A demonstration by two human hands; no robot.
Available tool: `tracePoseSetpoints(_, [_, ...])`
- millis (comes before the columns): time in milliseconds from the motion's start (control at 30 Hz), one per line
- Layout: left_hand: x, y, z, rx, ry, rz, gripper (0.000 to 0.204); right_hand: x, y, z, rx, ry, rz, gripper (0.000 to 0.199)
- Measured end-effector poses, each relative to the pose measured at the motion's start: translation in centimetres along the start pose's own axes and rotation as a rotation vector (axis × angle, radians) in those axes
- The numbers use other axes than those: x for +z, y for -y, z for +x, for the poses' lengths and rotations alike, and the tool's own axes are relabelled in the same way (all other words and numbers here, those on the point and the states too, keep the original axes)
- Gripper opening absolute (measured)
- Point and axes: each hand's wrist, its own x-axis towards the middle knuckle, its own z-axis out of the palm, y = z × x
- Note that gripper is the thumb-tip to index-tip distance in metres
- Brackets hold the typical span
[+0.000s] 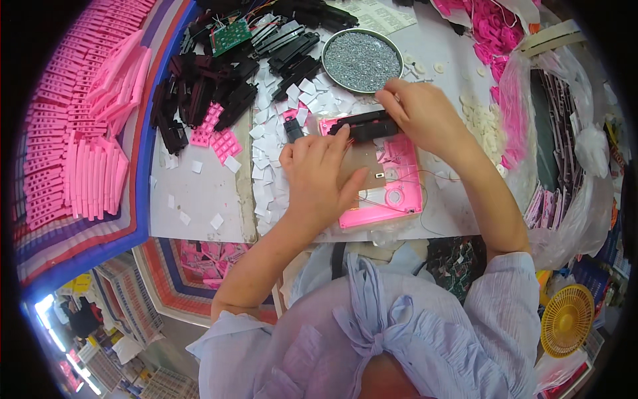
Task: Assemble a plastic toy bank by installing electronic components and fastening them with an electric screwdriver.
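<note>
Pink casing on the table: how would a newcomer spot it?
On the white worktable, find the black part between left hand and right hand. It overlaps the pink casing, open and rectangular, far larger than the pink keypads to its left.

No words or numbers readable from where I stand. Pale sheet (385,18) near far edge of white table (438,46) carries rows of small print (far too fine to make out).
</note>
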Motion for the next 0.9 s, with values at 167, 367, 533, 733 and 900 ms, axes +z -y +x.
tracePoseSetpoints(167, [0.1, -0.3, 0.0, -0.002, -0.011, 0.047, 0.068, 0.4, -1.4, -2.1, -0.507, -0.125, -0.001, 0.029])
tracePoseSetpoints(367, [0.2, -1.0, 0.1, -0.002, -0.045, 0.137, 0.064, 4.4, -2.5, -3.1, -0.669, -0.482, -0.159, 0.038])
tracePoseSetpoints(533, [-0.8, -1.7, 1.6, 0.01, -0.005, 0.183, 0.056, 1.4, -1.9, -2.9, -0.503, -0.223, -0.049, 0.036])
tracePoseSetpoints(733, [-0.4, 4.2, 10.4, 0.024, 0.026, -0.009, 0.027, -6.5, -0.2, -7.7, -0.636, -0.928, -0.052, 0.045])
tracePoseSetpoints(900, [3.1, 4.8, 16.1, 0.048, 0.361, 0.478, 0.017, -6.6, 2.8, -3.4, -0.518, -0.445, 0.988, 0.048])
